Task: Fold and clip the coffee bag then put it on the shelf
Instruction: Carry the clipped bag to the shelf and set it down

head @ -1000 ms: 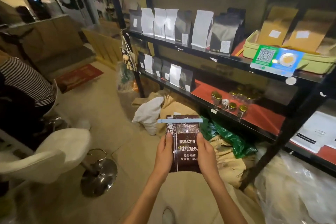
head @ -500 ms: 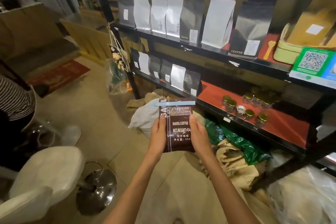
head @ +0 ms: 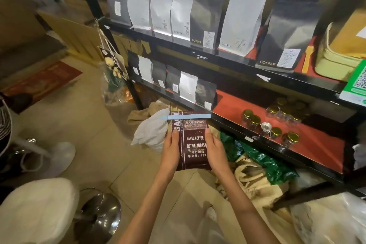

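Note:
I hold a dark brown coffee bag point(head: 195, 144) upright in front of me, its top folded over and pinched by a light blue clip point(head: 186, 117). My left hand point(head: 171, 149) grips its left edge and my right hand point(head: 214, 149) grips its right edge. The bag hangs just in front of the lower level of a black shelf point(head: 233, 123) with a red lining. That level has a bare red patch between a row of bags and some jars.
White and grey coffee bags point(head: 204, 20) line the upper level, more bags point(head: 188, 87) stand at the left of the lower level. Small gold-lidded jars point(head: 273, 123) sit to the right. Sacks and a green bag point(head: 257, 160) lie on the floor below. A white stool point(head: 39, 212) stands at left.
I have stepped closer to the shelf, which now looks larger. The bag has risen and moved forward toward the lower level, both hands still on it.

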### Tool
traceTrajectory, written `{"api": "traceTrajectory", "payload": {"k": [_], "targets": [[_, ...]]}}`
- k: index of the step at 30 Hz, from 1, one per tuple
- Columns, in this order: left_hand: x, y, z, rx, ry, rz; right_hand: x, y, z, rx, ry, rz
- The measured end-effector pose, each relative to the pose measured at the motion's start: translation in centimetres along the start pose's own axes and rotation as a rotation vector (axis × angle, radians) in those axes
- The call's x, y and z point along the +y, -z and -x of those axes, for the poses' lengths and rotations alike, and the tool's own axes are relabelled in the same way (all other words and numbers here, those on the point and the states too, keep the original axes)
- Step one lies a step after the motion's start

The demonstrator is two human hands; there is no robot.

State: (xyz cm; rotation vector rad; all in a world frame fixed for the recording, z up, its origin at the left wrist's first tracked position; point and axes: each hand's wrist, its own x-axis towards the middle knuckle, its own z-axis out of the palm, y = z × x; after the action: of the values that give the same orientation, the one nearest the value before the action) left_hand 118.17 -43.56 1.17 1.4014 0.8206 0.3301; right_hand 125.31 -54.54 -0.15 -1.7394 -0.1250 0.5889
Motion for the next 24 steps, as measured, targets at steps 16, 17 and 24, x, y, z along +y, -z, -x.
{"api": "traceTrajectory", "payload": {"k": [16,17,24], "targets": [[4.3,-8.3,-12.4,-0.196,-0.028,-0.143,-2.6,5.1,-12.8,0.062,-0.046,-0.04],[4.4,-8.6,-12.9,-0.206,-0.033,-0.159,-2.7,5.3,-13.2,0.072,-0.051,-0.036],[5.3,-9.4,-16.4,-0.344,-0.039,-0.232,-3.6,6.1,-15.5,0.087,-0.117,0.013]]}}
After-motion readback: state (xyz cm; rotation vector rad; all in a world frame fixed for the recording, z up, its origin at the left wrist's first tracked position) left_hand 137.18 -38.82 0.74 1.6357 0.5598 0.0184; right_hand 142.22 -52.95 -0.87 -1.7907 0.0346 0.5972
